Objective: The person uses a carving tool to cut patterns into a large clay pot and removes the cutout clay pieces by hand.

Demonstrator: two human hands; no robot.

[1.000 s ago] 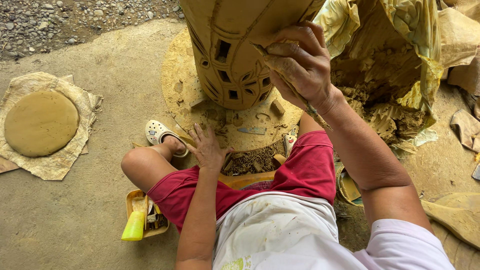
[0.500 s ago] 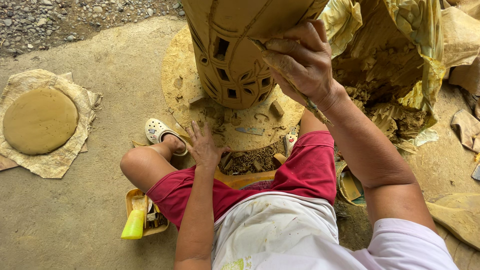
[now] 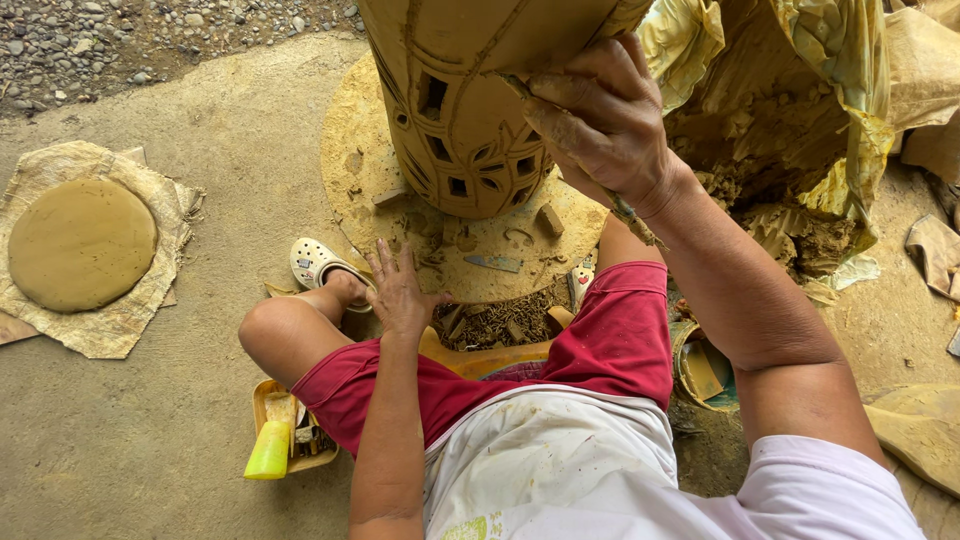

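Observation:
A tall tan clay vessel with cut-out square holes stands on a round board on the ground in front of me. My right hand presses against its right side, fingers closed on a thin carving tool whose tip touches the clay. My left hand reaches down with fingers spread, low over the board's near edge beside a heap of clay scraps. I sit with red shorts, knees bent around the board.
A flat round clay disc lies on cloth at the left. A yellow bottle sits in a small tray by my left thigh. A plastic-wrapped lump of clay fills the right. Gravel runs along the top left.
My left hand has shifted slightly toward the scrap heap. My right hand stays against the vessel with the tool.

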